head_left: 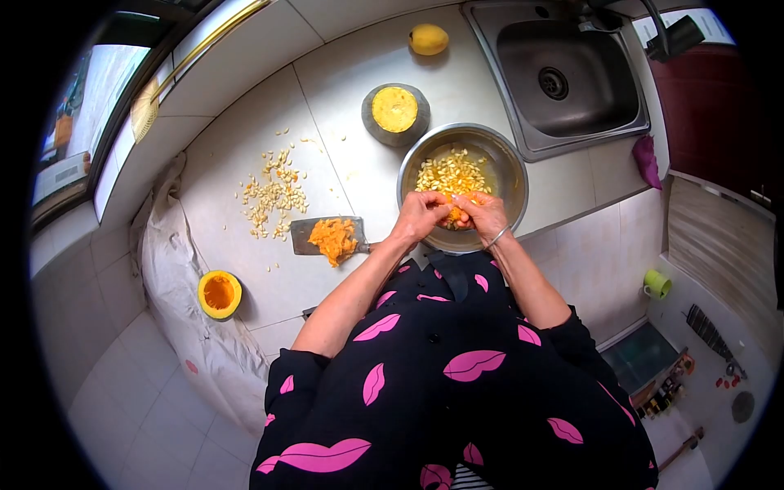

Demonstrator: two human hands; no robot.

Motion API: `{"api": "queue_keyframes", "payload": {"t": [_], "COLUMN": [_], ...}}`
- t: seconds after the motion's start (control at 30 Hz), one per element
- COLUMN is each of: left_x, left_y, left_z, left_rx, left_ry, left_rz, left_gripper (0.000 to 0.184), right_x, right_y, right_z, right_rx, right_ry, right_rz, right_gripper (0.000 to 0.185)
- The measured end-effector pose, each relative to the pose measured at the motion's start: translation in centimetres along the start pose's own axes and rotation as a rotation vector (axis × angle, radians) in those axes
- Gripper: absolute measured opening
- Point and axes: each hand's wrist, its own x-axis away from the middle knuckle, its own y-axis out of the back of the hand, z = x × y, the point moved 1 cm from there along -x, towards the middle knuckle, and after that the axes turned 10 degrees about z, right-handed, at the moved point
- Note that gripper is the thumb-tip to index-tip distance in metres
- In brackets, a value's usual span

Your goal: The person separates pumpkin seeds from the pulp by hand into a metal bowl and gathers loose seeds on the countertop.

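Note:
Both hands are over a steel bowl [508,167] on the counter. My left hand [420,216] and my right hand [485,217] meet with fingertips pinched around a clump of orange pumpkin pulp [455,214]. Pale pumpkin seeds [452,173] lie in the bowl, which seems to hold some liquid. Left of the bowl, a cleaver [303,238] lies flat with a heap of stringy orange pulp [333,238] on its blade. My left wrist partly covers its handle. Loose seeds [276,196] are scattered on the tiles beyond the cleaver.
Behind the bowl stands a dark-skinned pumpkin piece [395,110], cut face up. A hollowed pumpkin piece [219,294] sits at left near a white cloth [175,261]. A yellow fruit [429,39] lies at the back. The steel sink [563,82] is at right.

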Motion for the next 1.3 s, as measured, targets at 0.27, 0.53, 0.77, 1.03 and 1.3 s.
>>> {"api": "queue_keyframes", "payload": {"t": [0.27,0.53,0.77,1.03,1.3], "left_x": [0.2,-0.2,0.1,0.1,0.0], "left_y": [0.1,0.2,0.1,0.9,1.1], "left_z": [-0.9,0.0,0.1,0.0,0.3], "left_rx": [0.084,0.08,0.042,-0.097,-0.156], "left_ry": [0.071,0.04,0.012,-0.012,-0.092], "left_rz": [-0.059,-0.067,-0.013,0.009,-0.007], "left_gripper": [0.02,0.014,0.013,0.018,0.011], "right_x": [0.4,-0.2,-0.3,0.9,0.5], "right_y": [-0.3,0.1,0.4,0.6,0.6], "right_z": [1.3,-0.4,0.2,1.8,1.4], "right_rx": [-0.185,-0.066,-0.256,-0.189,-0.075], "right_ry": [-0.049,-0.008,-0.096,-0.068,-0.05], "right_rz": [0.094,0.128,0.179,0.416,0.374], "right_gripper": [0.013,0.011,0.014,0.026,0.027]}}
